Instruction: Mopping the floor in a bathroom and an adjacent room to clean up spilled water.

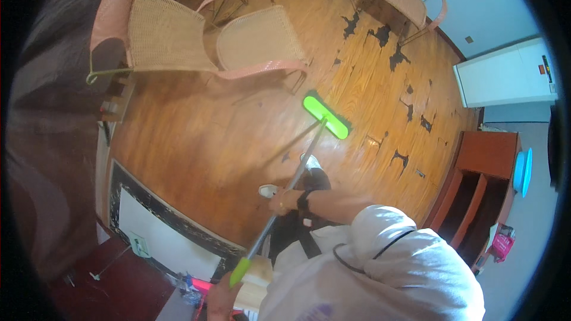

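Note:
A long broom with a metal pole (pixel 308 154) runs diagonally in front of my body. Its bright green head (pixel 325 117) with dark bristles rests on the wooden floor (pixel 187 142). My right hand (pixel 283 201), with a dark band at the wrist, is wrapped around the middle of the pole. Low in the picture, my left hand (pixel 221 298) closes on the green grip (pixel 241 271) at the pole's upper end. My light-coloured shoes (pixel 268 191) stand just beyond the right hand.
A woven chair (pixel 169 35) with pink armrests stands ahead on the left, another chair (pixel 403 2) by the far wall. Dark torn patches (pixel 398 57) mark the floor. A reddish-brown cabinet (pixel 488 154) lines the right; a white panel with a dark border (pixel 165 232) lies left.

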`<action>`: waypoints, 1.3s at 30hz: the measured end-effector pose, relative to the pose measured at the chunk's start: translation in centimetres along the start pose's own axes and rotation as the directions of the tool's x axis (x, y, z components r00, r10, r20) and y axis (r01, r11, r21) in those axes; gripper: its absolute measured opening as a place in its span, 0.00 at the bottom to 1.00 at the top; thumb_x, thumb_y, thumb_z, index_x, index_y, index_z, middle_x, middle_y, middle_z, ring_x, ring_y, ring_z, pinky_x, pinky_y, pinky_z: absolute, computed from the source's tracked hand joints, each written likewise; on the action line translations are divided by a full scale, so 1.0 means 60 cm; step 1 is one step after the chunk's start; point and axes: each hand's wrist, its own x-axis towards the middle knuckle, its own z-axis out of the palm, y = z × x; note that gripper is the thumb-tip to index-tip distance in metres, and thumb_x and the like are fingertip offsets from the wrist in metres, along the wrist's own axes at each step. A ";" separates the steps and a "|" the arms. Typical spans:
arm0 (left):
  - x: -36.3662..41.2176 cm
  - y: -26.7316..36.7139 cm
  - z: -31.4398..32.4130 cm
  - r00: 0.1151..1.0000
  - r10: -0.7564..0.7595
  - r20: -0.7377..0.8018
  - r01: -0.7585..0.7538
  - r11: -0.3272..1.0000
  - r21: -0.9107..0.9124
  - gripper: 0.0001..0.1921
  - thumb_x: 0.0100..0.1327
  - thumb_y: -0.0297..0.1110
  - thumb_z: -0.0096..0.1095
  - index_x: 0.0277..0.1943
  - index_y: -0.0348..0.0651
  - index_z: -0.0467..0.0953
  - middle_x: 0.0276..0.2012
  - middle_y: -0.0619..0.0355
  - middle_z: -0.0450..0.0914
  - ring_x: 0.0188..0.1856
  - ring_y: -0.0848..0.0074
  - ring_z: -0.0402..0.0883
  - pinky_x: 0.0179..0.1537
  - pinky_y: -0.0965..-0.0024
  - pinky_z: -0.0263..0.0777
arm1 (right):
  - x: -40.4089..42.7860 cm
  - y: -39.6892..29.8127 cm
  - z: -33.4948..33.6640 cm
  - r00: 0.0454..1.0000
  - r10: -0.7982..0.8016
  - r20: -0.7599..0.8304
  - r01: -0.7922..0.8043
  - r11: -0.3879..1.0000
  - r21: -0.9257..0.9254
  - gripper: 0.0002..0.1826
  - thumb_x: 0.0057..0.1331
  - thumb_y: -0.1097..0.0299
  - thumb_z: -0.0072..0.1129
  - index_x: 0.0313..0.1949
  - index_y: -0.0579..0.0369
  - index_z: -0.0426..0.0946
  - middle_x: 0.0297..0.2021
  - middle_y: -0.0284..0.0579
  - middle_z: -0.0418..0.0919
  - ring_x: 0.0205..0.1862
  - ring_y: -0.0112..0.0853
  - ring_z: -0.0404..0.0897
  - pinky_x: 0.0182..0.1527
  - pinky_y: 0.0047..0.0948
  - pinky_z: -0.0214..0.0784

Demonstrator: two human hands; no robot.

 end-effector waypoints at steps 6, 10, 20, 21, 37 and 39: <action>-0.066 -0.130 -0.084 0.965 0.172 -0.197 -0.139 0.975 0.173 0.11 0.55 0.33 0.52 0.39 0.38 0.71 0.20 0.57 0.75 0.19 0.76 0.73 0.21 0.69 0.65 | 0.097 -0.146 -0.053 0.992 -0.093 -0.084 0.102 0.989 0.105 0.10 0.46 0.63 0.54 0.27 0.51 0.77 0.29 0.44 0.77 0.36 0.39 0.75 0.38 0.37 0.66; -0.047 -0.203 -0.140 1.000 -0.014 -0.021 0.010 0.984 -0.179 0.16 0.53 0.35 0.56 0.44 0.37 0.70 0.29 0.48 0.77 0.32 0.68 0.77 0.32 0.71 0.68 | 0.130 -0.191 -0.071 0.977 -0.010 -0.215 0.074 0.953 0.293 0.08 0.44 0.65 0.53 0.24 0.52 0.77 0.28 0.47 0.77 0.35 0.40 0.76 0.36 0.37 0.68; 0.096 -0.135 -0.118 0.867 0.489 -0.092 -0.493 0.869 -0.030 0.19 0.44 0.42 0.63 0.39 0.40 0.73 0.26 0.47 0.76 0.30 0.56 0.75 0.31 0.64 0.69 | 0.035 -0.065 0.021 0.869 0.414 -0.271 -0.286 0.867 0.409 0.10 0.47 0.65 0.50 0.30 0.50 0.75 0.30 0.48 0.76 0.35 0.43 0.75 0.37 0.37 0.67; 0.110 -0.112 -0.108 0.859 0.503 -0.090 -0.505 0.863 0.009 0.19 0.44 0.42 0.63 0.39 0.41 0.73 0.25 0.47 0.76 0.29 0.56 0.75 0.31 0.63 0.69 | 0.018 -0.045 0.033 0.884 0.427 -0.190 -0.325 0.854 0.406 0.11 0.48 0.65 0.50 0.33 0.49 0.75 0.31 0.48 0.76 0.36 0.43 0.75 0.38 0.38 0.67; 0.043 -0.170 -0.213 0.921 0.272 -0.278 -0.234 0.958 0.163 0.18 0.42 0.38 0.65 0.37 0.42 0.72 0.24 0.47 0.76 0.30 0.56 0.76 0.30 0.62 0.68 | 0.131 -0.146 -0.066 0.910 0.255 -0.328 -0.140 0.931 0.336 0.08 0.48 0.64 0.48 0.28 0.47 0.75 0.27 0.40 0.77 0.35 0.35 0.75 0.40 0.43 0.53; 0.004 -0.194 -0.236 0.933 0.133 -0.334 -0.046 0.966 0.256 0.20 0.39 0.36 0.67 0.37 0.41 0.71 0.23 0.45 0.75 0.29 0.54 0.74 0.31 0.61 0.68 | 0.168 -0.193 -0.116 0.945 0.219 -0.242 -0.155 0.953 0.259 0.11 0.50 0.65 0.46 0.34 0.44 0.74 0.30 0.38 0.77 0.38 0.33 0.74 0.44 0.43 0.52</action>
